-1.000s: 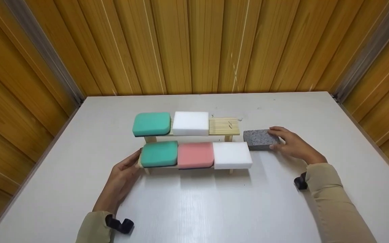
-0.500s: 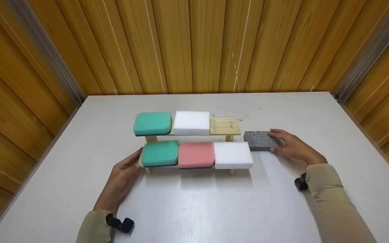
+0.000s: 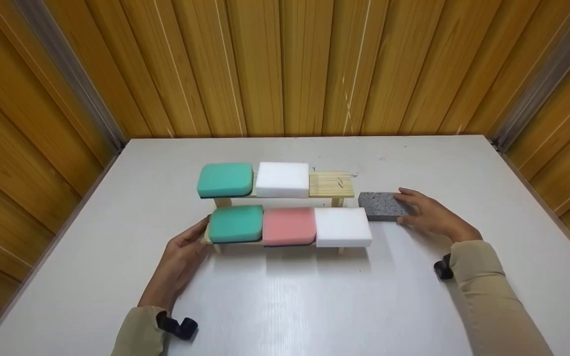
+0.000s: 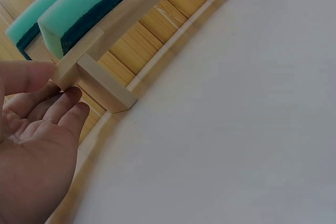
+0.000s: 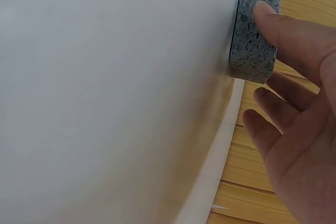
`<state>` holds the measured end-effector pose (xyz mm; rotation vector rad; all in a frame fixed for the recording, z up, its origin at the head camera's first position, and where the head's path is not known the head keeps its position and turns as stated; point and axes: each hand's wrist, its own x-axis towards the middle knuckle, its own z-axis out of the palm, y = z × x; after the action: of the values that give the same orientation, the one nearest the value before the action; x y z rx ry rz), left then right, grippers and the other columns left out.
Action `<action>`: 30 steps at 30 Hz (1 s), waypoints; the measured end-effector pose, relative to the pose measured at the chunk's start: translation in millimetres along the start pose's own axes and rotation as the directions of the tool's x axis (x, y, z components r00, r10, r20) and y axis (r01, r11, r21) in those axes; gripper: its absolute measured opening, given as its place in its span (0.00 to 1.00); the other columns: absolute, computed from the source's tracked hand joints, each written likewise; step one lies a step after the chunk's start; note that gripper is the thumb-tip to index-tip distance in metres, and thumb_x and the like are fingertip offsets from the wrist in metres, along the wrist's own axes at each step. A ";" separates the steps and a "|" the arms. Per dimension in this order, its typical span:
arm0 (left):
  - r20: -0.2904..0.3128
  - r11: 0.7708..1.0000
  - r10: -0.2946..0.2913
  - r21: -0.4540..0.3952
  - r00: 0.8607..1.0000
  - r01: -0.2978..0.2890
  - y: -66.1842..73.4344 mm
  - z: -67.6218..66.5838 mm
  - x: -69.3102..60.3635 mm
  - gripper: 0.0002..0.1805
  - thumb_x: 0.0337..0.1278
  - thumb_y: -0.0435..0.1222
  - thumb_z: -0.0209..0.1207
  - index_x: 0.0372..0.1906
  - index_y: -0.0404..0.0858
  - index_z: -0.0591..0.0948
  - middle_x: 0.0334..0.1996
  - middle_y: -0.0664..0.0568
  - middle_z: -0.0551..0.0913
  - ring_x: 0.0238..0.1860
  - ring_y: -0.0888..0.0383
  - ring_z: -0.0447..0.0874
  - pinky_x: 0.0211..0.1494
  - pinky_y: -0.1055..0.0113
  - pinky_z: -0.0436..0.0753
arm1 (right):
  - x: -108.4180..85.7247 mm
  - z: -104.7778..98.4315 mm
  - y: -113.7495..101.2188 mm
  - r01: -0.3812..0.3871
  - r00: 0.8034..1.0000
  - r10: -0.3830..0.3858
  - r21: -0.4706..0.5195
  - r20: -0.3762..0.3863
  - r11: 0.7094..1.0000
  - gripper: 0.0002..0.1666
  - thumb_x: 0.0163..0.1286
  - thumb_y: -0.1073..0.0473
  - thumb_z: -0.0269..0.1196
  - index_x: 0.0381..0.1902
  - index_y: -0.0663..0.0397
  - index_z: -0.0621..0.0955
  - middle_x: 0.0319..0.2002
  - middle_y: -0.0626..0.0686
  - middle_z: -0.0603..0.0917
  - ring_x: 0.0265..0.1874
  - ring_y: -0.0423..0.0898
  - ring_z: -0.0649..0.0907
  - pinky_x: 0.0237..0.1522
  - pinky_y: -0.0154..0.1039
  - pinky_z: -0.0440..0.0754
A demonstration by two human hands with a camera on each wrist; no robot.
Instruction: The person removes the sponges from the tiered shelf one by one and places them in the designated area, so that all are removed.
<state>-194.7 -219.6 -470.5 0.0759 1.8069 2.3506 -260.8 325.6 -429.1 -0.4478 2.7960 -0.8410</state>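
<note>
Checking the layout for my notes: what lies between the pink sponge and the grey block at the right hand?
The front white block lies between the pink sponge and the grey block, going left to right, as the head view shows.

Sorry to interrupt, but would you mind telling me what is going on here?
A person's left hand holds the left end of the front wooden shelf, while the right hand grips a grey speckled block on the white table. The front wooden shelf carries a green sponge, a pink sponge and a white block; the back wooden shelf carries another green sponge and another white block, with wood showing at its right end.
</note>
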 end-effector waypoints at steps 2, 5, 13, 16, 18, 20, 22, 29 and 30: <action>-0.004 1.000 -0.003 0.000 1.000 0.003 -0.2 -0.1 -0.2 0.33 0.65 0.28 0.53 0.73 0.34 0.59 0.74 0.49 0.58 0.75 0.56 0.54 0.67 0.74 0.70 | -0.9 -1.4 -1.4 0.007 1.000 -0.007 -0.002 -0.004 1.000 0.39 0.66 0.56 0.64 0.70 0.63 0.64 0.74 0.67 0.53 0.72 0.71 0.51 0.69 0.70 0.49; -0.005 1.000 -0.004 0.013 1.000 0.004 0.0 0.2 -0.3 0.32 0.65 0.27 0.52 0.73 0.35 0.59 0.74 0.50 0.58 0.75 0.56 0.54 0.68 0.74 0.70 | -2.2 -4.2 -3.9 0.023 1.000 -0.023 -0.006 -0.020 1.000 0.40 0.66 0.53 0.63 0.70 0.64 0.63 0.74 0.67 0.54 0.72 0.70 0.51 0.69 0.70 0.50; 0.005 1.000 0.007 0.027 1.000 -0.007 1.3 0.4 -1.1 0.31 0.66 0.25 0.48 0.73 0.34 0.58 0.74 0.50 0.58 0.75 0.56 0.54 0.68 0.73 0.68 | -4.5 -11.5 -10.5 0.077 0.995 -0.077 -0.005 -0.068 0.997 0.40 0.68 0.53 0.62 0.70 0.67 0.62 0.73 0.68 0.56 0.72 0.69 0.54 0.69 0.68 0.53; 0.009 1.000 0.010 0.027 1.000 -0.011 1.2 -0.2 -1.2 0.31 0.66 0.25 0.48 0.73 0.35 0.59 0.74 0.49 0.58 0.75 0.56 0.54 0.68 0.73 0.69 | -3.7 -13.8 -14.5 0.077 0.993 -0.078 -0.015 -0.090 0.997 0.39 0.69 0.53 0.61 0.70 0.67 0.62 0.72 0.68 0.58 0.71 0.69 0.55 0.69 0.68 0.55; 0.012 1.000 0.011 0.024 1.000 -0.012 1.0 -0.6 -1.1 0.31 0.66 0.26 0.49 0.73 0.35 0.59 0.74 0.49 0.58 0.75 0.56 0.54 0.68 0.73 0.69 | -3.1 -15.5 -17.2 0.066 0.993 -0.068 -0.024 -0.101 0.998 0.38 0.70 0.53 0.60 0.71 0.66 0.61 0.72 0.68 0.58 0.71 0.68 0.56 0.69 0.68 0.55; 0.012 1.000 0.010 0.028 1.000 -0.010 0.6 -0.9 -0.8 0.31 0.66 0.27 0.50 0.73 0.35 0.59 0.74 0.49 0.58 0.75 0.56 0.54 0.69 0.73 0.69 | -3.0 -17.4 -19.9 0.051 0.993 -0.053 -0.019 -0.107 0.999 0.38 0.71 0.52 0.59 0.71 0.64 0.61 0.72 0.67 0.58 0.72 0.67 0.55 0.70 0.67 0.54; 0.014 1.000 0.009 0.025 1.000 -0.009 0.4 -0.9 -0.6 0.31 0.66 0.26 0.50 0.73 0.35 0.59 0.74 0.49 0.58 0.75 0.56 0.54 0.69 0.72 0.68 | -3.1 -19.5 -22.6 0.044 0.993 -0.045 -0.012 -0.111 0.999 0.38 0.71 0.52 0.58 0.72 0.63 0.60 0.73 0.66 0.58 0.72 0.67 0.55 0.70 0.67 0.54; 0.013 1.000 -0.001 0.018 1.000 0.001 0.0 -0.9 -0.1 0.31 0.66 0.25 0.48 0.73 0.35 0.58 0.75 0.50 0.57 0.75 0.56 0.53 0.69 0.73 0.68 | -4.0 -23.4 -31.1 0.059 0.984 -0.056 0.009 -0.167 0.998 0.38 0.71 0.50 0.59 0.71 0.62 0.62 0.71 0.65 0.62 0.71 0.65 0.58 0.70 0.65 0.56; 0.009 1.000 -0.001 0.023 1.000 0.001 0.1 -0.9 0.0 0.31 0.66 0.25 0.48 0.73 0.35 0.58 0.75 0.50 0.57 0.75 0.56 0.53 0.68 0.74 0.69 | -4.1 -23.5 -32.3 0.067 0.982 -0.064 0.008 -0.177 0.998 0.38 0.70 0.50 0.59 0.71 0.62 0.63 0.71 0.65 0.62 0.71 0.65 0.59 0.70 0.65 0.57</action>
<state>-194.8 -220.5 -470.6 0.0890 1.8297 2.3251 -255.6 313.2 -391.2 -0.4878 2.9489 -0.9588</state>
